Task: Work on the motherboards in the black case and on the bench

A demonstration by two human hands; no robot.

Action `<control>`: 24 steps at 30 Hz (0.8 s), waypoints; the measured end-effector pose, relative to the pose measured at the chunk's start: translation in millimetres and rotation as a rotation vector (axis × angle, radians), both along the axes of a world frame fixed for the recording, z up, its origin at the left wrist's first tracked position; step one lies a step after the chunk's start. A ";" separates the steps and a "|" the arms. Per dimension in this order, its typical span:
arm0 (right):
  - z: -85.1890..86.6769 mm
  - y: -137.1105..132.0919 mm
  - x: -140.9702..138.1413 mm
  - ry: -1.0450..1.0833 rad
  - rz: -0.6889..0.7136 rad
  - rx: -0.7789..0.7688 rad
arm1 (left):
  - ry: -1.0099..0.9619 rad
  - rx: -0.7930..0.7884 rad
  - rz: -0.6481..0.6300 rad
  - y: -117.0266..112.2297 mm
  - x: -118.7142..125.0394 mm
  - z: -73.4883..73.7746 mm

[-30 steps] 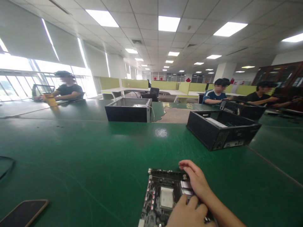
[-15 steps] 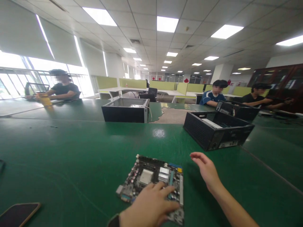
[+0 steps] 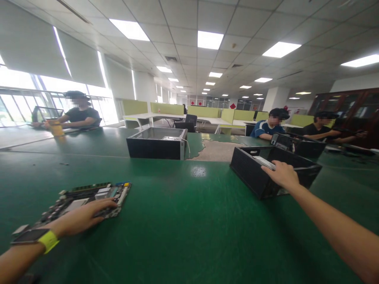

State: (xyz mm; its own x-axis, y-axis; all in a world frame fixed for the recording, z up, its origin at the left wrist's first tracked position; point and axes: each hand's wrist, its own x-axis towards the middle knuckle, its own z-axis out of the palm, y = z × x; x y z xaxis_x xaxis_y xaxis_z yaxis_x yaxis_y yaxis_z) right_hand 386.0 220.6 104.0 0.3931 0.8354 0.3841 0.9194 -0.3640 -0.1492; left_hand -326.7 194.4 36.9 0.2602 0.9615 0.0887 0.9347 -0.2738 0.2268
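Observation:
A motherboard (image 3: 85, 196) lies flat on the green table at the left. My left hand (image 3: 84, 215) rests on its near edge with fingers stretched flat over it; a watch with a yellow strap is on that wrist. My right hand (image 3: 281, 174) reaches out to the right and lies on the near rim of an open black computer case (image 3: 254, 175), fingers curled over the edge.
A second open case (image 3: 156, 148) stands at the middle back, a third (image 3: 308, 146) at the far right. A worn bare patch (image 3: 217, 150) breaks the green table cover (image 3: 192, 221). One person sits at the far left, two at the far right.
My left hand has slid the motherboard from in front of me to the left. My right hand left the board and moved out to the black case on the right.

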 end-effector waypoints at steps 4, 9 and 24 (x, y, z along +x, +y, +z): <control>4.8 15.7 22.5 0.059 0.024 -0.187 | 0.054 -0.044 -0.006 -3.3 2.4 6.6; 11.0 12.6 24.8 0.095 0.028 -0.206 | 0.263 0.132 0.050 -13.5 52.0 20.3; 52.3 -85.2 -16.1 0.472 0.502 -0.236 | -0.032 0.343 -0.623 -38.0 361.2 77.3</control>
